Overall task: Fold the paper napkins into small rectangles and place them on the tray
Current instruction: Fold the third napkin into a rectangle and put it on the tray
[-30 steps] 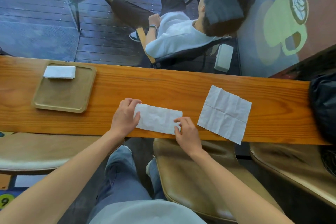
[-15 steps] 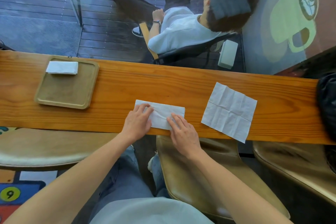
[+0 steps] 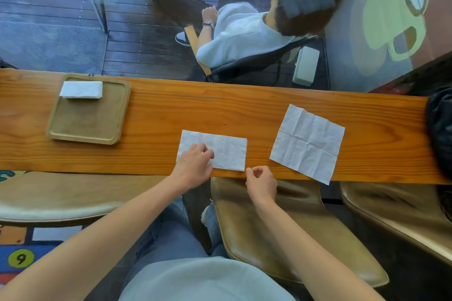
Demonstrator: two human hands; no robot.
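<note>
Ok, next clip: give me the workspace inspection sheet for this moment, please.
Surface: long wooden counter, nothing spilled.
Job's things: wooden tray holds one folded napkin at its far edge; half-folded napkin near the front edge; unfolded napkin to its right, one corner overhanging the edge.
Clutter: dark bag at the right end.
Grips: left hand rests on the half-folded napkin; right hand off it, empty.
Cables: nothing seen.
Surroundings: seated person beyond the counter; chairs below.

Right hand (image 3: pixel 261 183) lifted off half-folded napkin (image 3: pixel 226 150), now beside it.
</note>
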